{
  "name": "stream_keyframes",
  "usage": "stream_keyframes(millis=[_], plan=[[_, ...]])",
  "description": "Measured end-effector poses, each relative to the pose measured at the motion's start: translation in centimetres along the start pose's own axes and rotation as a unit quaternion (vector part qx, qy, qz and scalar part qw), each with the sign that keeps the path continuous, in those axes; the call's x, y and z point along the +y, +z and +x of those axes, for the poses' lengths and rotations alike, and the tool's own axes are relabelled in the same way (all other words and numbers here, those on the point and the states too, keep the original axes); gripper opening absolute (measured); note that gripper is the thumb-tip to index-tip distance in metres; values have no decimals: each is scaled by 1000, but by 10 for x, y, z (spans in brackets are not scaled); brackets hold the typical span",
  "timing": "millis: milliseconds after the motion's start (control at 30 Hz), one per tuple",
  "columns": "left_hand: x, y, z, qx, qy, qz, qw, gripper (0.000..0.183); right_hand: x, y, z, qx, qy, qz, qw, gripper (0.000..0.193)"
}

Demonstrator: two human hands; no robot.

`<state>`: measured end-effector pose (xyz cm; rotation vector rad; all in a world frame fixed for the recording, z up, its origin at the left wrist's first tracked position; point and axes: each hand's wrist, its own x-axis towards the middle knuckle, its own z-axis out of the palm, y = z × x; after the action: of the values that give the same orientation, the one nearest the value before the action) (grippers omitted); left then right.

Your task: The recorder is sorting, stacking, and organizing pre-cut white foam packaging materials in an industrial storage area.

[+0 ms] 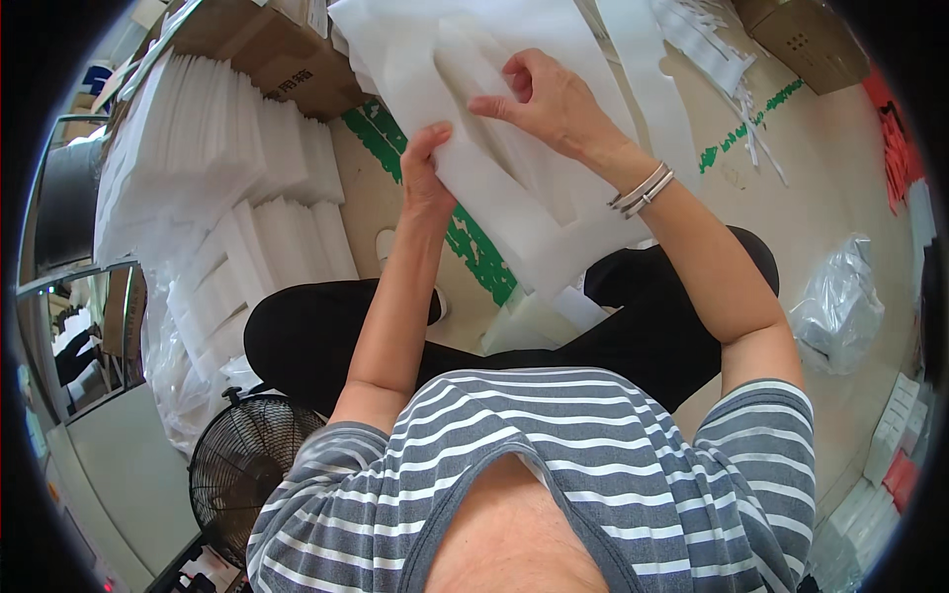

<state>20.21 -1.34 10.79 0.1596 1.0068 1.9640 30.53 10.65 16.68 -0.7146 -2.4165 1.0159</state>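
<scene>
A large white foam sheet with a long cut-out runs slantwise over my knees. My left hand grips its left edge, thumb on top and the other fingers hidden underneath. Above the cut-out is my right hand, wearing bangles at the wrist. Its thumb reaches out to the left over the opening, apart from the bent fingers, and nothing shows between them. Whether the right fingertips touch the foam I cannot tell.
Stacks of white foam sheets stand at the left by a cardboard box. A black fan is at lower left. Foam strips, another carton and a clear plastic bag lie to the right.
</scene>
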Motion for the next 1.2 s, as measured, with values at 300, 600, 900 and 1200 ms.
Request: stream_keyframes(millis=[300,600,900,1200], plan=[[8,18,-1,43,22,41,998,33,0,10,-9,69,-85,-117,987,46],[4,16,-4,32,29,76,996,35,-9,4,-8,-67,47,-98,992,37],[21,7,-8,-68,15,56,996,51,10,-1,2,-179,41,67,981,48],[26,20,-19,-92,-7,69,993,52,20,9,-3,-148,165,283,933,42]])
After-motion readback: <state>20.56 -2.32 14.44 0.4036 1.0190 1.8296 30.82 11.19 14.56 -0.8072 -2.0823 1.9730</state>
